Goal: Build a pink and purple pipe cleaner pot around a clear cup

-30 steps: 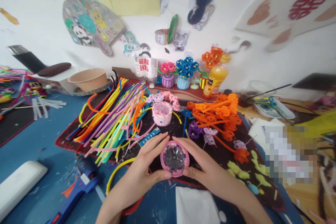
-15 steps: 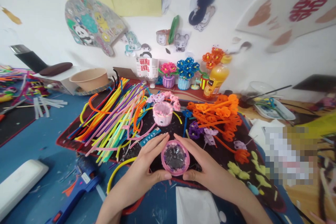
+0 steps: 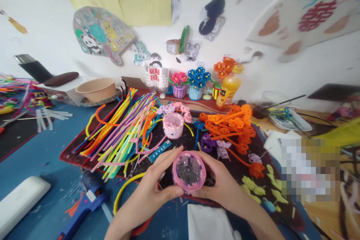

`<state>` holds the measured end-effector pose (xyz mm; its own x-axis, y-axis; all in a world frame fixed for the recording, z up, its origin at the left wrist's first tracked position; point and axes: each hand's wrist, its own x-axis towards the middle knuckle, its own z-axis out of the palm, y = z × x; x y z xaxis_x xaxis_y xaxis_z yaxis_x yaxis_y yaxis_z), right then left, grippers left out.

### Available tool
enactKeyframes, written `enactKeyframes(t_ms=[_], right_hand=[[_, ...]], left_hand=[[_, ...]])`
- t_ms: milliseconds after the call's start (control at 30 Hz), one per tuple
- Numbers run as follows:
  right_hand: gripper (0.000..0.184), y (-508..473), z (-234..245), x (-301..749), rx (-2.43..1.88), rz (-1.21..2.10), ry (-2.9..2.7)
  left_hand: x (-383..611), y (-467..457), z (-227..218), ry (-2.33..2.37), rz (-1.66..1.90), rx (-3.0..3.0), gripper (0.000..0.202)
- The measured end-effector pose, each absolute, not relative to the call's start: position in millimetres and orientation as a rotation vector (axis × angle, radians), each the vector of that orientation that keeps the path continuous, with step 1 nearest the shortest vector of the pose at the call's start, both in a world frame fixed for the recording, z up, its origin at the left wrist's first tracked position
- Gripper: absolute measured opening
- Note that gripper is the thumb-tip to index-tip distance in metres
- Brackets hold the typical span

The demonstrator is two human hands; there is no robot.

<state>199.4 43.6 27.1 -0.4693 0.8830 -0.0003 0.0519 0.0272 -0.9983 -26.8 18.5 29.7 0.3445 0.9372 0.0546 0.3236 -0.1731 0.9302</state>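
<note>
Both my hands hold a small round pot (image 3: pixel 188 171) wrapped in pink and purple pipe cleaner, its dark inside facing me. My left hand (image 3: pixel 153 188) cups its left side with the thumb under the rim. My right hand (image 3: pixel 221 183) wraps its right side. They hover over the near edge of a black mat (image 3: pixel 84 157). A second pink wrapped pot (image 3: pixel 173 125) stands on the mat just beyond. A heap of coloured pipe cleaners (image 3: pixel 123 129) lies to the left, orange pipe-cleaner flowers (image 3: pixel 233 125) to the right.
A blue glue gun (image 3: pixel 84 202) lies on the blue table at lower left, a white block (image 3: pixel 19 200) beside it. White paper (image 3: pixel 209 221) lies below my hands. A brown bowl (image 3: pixel 95 89), an orange juice bottle (image 3: pixel 228 88) and small flower pots (image 3: pixel 191 82) stand along the wall.
My hands have closed in tighter on the pot and tilted it slightly; the view has dropped a little. Nothing else on the table has moved.
</note>
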Motion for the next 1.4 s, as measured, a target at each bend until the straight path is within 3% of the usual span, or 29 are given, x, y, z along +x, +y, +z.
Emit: enactKeyframes(t_ms=[200, 467, 567, 667, 900, 1400], right_hand=[[0.067, 40, 27, 198, -0.769, 1.82, -1.26], [0.081, 34, 16, 190, -0.852, 1.66, -1.203], [0.087, 33, 13, 187, -0.841, 1.619, -1.245], [0.082, 32, 13, 185, -0.916, 1.456, -1.342], [0.067, 28, 14, 179, -1.23, 0.683, -1.636], [0.06, 24, 18, 178, -1.191, 0.49, -1.777]], left_hand=[[-26, 7, 19, 1.173, 0.875, 1.611, 0.083], [-8, 7, 22, 1.196, 0.996, 1.496, 0.097], [-4, 8, 21, 1.203, 1.03, 1.496, 0.09], [-5, 13, 19, 1.259, 1.163, 1.636, 0.077], [0, 16, 42, 1.602, 1.646, 2.163, 0.012], [7, 11, 49, 1.591, 1.629, 2.331, 0.013]])
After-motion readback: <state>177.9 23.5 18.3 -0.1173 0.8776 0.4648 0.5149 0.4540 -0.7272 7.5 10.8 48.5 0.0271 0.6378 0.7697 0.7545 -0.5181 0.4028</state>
